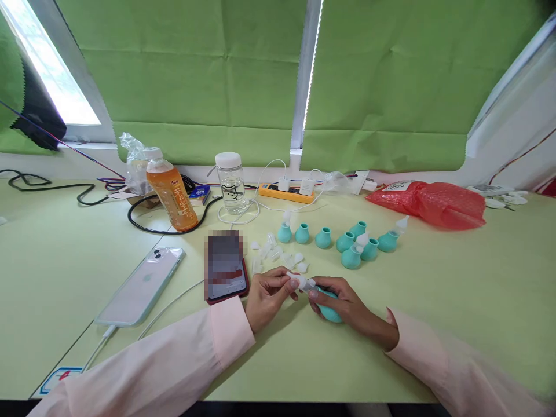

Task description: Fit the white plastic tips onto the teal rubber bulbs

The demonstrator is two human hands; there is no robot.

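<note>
My right hand [336,301] is wrapped round a teal squeeze bulb [330,307], whose clear neck points left. My left hand [273,292] pinches a small white nozzle tip [296,279] at the end of that neck. Whether the tip is fully seated I cannot tell. Just beyond my hands lie loose clear tubes [274,253] and white tips [303,267]. Farther right stand several more teal bulbs [323,238], some bare-mouthed. One front bulb [351,257] carries a white tip, and another bulb [388,241] at the right leans with its clear nozzle on.
Left of my hands are a phone with a lit screen [226,266] and a pale phone [141,286] on a cable. Behind them stand an orange drink bottle [171,194] and a clear jar [231,185]. A yellow power strip [286,193] and red plastic bag [428,202] lie at the back.
</note>
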